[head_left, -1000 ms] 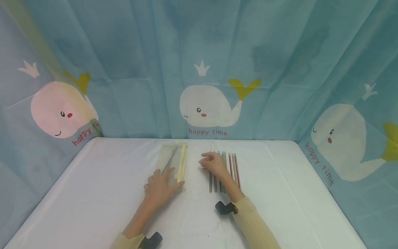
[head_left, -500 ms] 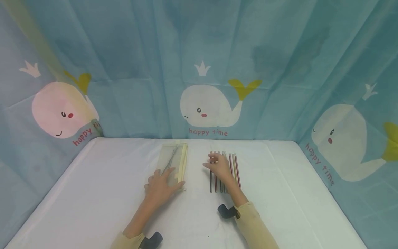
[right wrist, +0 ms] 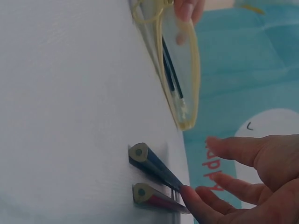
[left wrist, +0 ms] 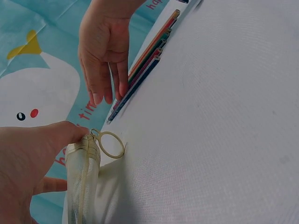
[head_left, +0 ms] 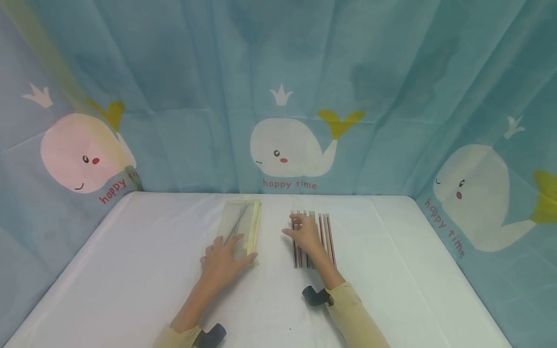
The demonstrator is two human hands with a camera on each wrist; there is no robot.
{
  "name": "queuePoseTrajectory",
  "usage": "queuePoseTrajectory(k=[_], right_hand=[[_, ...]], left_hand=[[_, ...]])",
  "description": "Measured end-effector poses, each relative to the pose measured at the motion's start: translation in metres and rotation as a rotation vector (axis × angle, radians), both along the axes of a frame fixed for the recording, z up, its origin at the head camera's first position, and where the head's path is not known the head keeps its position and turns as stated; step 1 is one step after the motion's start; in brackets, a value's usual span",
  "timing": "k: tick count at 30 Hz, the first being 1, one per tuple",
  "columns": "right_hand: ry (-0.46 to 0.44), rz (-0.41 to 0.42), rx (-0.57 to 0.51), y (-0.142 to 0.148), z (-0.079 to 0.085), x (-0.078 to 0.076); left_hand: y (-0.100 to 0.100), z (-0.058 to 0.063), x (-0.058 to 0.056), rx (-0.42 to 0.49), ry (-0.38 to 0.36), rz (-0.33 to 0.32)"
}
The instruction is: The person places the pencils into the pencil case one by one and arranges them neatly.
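My left hand (head_left: 224,261) rests spread over a translucent pencil pouch (head_left: 230,215) with cream edging. In the left wrist view its thumb presses at the zip end, beside a round zip pull (left wrist: 112,144). Through the pouch's side (right wrist: 190,60), a couple of dark, slender sticks show in the right wrist view. Over a row of pencils to the right hovers my right hand (head_left: 306,234), fingers loosely bent, thumb apart. One of its fingertips meets the dark blue pencil (right wrist: 156,163) at the row's left end; a dark red pencil (right wrist: 161,198) lies beside that one.
More pencils (head_left: 327,237), red and gold among them, lie side by side right of my right hand. A white cloth (head_left: 130,270) covers the table. Behind it hangs a blue curtain (head_left: 196,145) printed with whales.
My right hand has shifted right and slightly lowered, its thumb moving away from the other fingers. The leftmost pencil's near end now lies closer to its neighbour. My left hand has stayed put.
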State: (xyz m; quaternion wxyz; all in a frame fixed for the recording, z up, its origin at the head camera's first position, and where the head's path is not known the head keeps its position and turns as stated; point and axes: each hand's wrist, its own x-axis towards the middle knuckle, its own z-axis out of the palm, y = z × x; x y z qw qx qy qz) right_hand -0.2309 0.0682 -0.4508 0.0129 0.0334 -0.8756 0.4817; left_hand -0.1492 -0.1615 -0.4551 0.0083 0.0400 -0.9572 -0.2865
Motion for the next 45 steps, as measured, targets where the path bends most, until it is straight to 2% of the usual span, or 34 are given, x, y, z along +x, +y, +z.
queuePoseTrajectory(k=[11,18,25,34,45], right_hand=[[-0.052,-0.005,0.084,-0.008,-0.001,0.003],[-0.049,-0.031,0.176,-0.017,-0.003,0.003],[-0.028,-0.022,0.2,-0.023,-0.009,0.002],[-0.084,0.01,0.187,-0.02,-0.01,-0.004],[-0.174,0.04,0.092,-0.014,-0.003,-0.006]], left_hand=[[-0.001,-0.001,0.0,0.002,-0.01,-0.004],[0.0,0.0,0.0,0.0,-0.004,-0.003],[0.001,-0.002,0.0,-0.005,0.003,-0.002],[0.0,-0.003,-0.001,0.009,-0.01,-0.005],[-0.001,-0.002,-0.001,0.002,-0.007,-0.007]])
